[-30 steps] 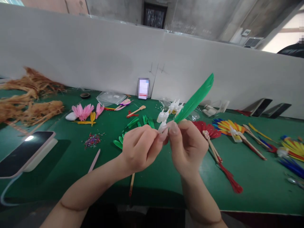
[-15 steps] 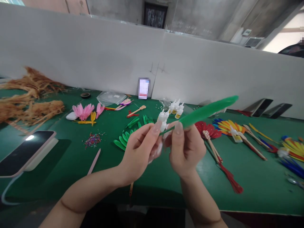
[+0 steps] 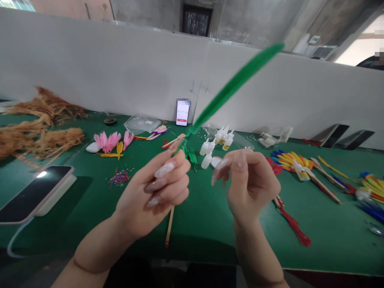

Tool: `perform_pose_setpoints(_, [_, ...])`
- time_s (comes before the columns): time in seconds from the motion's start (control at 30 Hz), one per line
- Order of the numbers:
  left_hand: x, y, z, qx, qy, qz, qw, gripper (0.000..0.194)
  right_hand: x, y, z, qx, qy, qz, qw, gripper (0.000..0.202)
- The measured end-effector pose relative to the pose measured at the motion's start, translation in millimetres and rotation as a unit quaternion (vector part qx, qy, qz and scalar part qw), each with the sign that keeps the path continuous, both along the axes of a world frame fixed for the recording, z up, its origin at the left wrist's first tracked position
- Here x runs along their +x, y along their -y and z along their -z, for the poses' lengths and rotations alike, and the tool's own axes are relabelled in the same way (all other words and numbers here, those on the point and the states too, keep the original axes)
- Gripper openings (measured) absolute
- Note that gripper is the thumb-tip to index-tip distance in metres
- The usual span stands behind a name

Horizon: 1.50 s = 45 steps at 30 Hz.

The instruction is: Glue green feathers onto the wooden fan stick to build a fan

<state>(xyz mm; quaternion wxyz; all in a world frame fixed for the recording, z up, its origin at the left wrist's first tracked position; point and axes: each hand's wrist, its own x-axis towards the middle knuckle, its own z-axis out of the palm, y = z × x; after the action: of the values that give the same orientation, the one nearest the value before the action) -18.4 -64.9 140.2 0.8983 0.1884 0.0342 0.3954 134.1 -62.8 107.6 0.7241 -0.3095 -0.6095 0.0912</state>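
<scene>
A long green feather (image 3: 238, 86) slants up to the right, its quill end pinched between the thumb and fingers of my left hand (image 3: 162, 184). Apart from the feather, my right hand (image 3: 252, 180) is held up with its fingers curled and its thumb pressed to them; whatever may be in that pinch is hidden. More green feathers (image 3: 190, 158) lie on the table, partly covered by my left hand. Below it a wooden handle (image 3: 170, 228) sticks out towards me. Small white glue bottles (image 3: 207, 148) stand between and beyond my hands.
On the green table (image 3: 207, 224), left, are pink feathers (image 3: 108, 142), coloured chips (image 3: 119, 177), a phone (image 3: 39, 192) on a stand and brown fibre (image 3: 45, 112). At right lie a yellow-orange feather fan (image 3: 292, 160) and a red tassel (image 3: 295, 228). A white partition (image 3: 120, 68) runs behind.
My right hand has come off the green feather and moved a little right. My left hand has shifted left and turned, and the feather now points more steeply upward.
</scene>
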Motion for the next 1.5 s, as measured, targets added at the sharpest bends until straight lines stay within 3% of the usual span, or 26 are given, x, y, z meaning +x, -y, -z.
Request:
perform_pose_setpoints(0.13, [7,3,3.4,-0.027,-0.045,0.047,0.998,0.033,1,3,0.6,-0.033,0.029,-0.012,0.999,0.007])
perform_pose_setpoints(0.3, [15,6,8.6,-0.008,-0.060,0.045,0.997,0.034,3,6,0.6,-0.043,0.049,-0.029,0.997,0.007])
perform_pose_setpoints(0.5, [26,9,13.0,0.057,-0.156,-0.063,0.984,0.039,2,7,-0.5,-0.049,0.063,0.018,0.997,0.004])
perform_pose_setpoints(0.73, [39,6,26.4,0.183,-0.270,-0.174,0.929,0.041,-2,7,-2.0,-0.054,0.053,0.043,0.996,0.010])
perform_pose_setpoints(0.8, [40,4,29.3,0.243,-0.325,-0.225,0.886,0.041,-2,7,-2.3,-0.064,0.046,0.038,0.996,0.011])
perform_pose_setpoints(0.87, [39,2,31.4,0.332,-0.384,-0.313,0.803,0.039,-2,8,-2.7,-0.075,0.036,0.035,0.996,0.013])
perform_pose_setpoints(1.0, [36,-3,35.2,0.542,-0.436,-0.483,0.532,0.022,0,8,-3.1,-0.098,0.018,0.019,0.995,0.017])
perform_pose_setpoints(1.07, [35,-5,37.2,0.586,-0.444,-0.512,0.445,0.016,0,8,-3.3,-0.114,0.013,-0.001,0.993,0.019])
perform_pose_setpoints(1.1, [35,-6,38.1,0.593,-0.448,-0.516,0.425,0.015,0,7,-3.4,-0.121,0.010,-0.011,0.993,0.019])
perform_pose_setpoints(1.3, [35,-9,39.6,0.603,-0.465,-0.523,0.383,0.012,1,3,-4.1,-0.144,-0.008,-0.039,0.989,0.008])
perform_pose_setpoints(1.5, [32,-12,37.7,0.617,-0.482,-0.524,0.335,0.013,5,4,-7.4,-0.129,0.030,-0.019,0.991,0.025])
